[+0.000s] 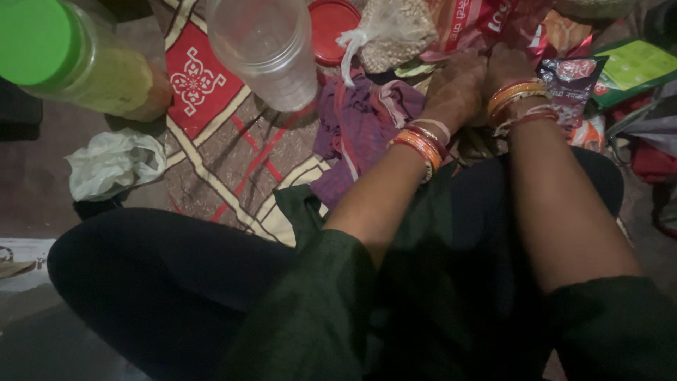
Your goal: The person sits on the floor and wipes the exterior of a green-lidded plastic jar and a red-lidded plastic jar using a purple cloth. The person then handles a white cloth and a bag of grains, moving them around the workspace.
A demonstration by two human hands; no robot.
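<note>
A patterned red-and-cream floor mat [233, 152] carries a crumpled purple cloth [356, 130]; beside the cloth stands a clear plastic jar [264, 49].

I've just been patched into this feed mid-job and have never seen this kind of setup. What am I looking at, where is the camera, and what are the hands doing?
There is one picture, from a camera worn on a person's head, looking down. The person sits cross-legged on a patterned mat in dim light. Both arms reach forward: the left hand and right hand, wrists ringed with bangles, meet among a pile of printed food packets. What they grip is hidden. Nearby lie a purple cloth, a knotted bag of small pale grains, a red lid, an empty clear jar, a green-lidded jar and a crumpled white bag.
</note>
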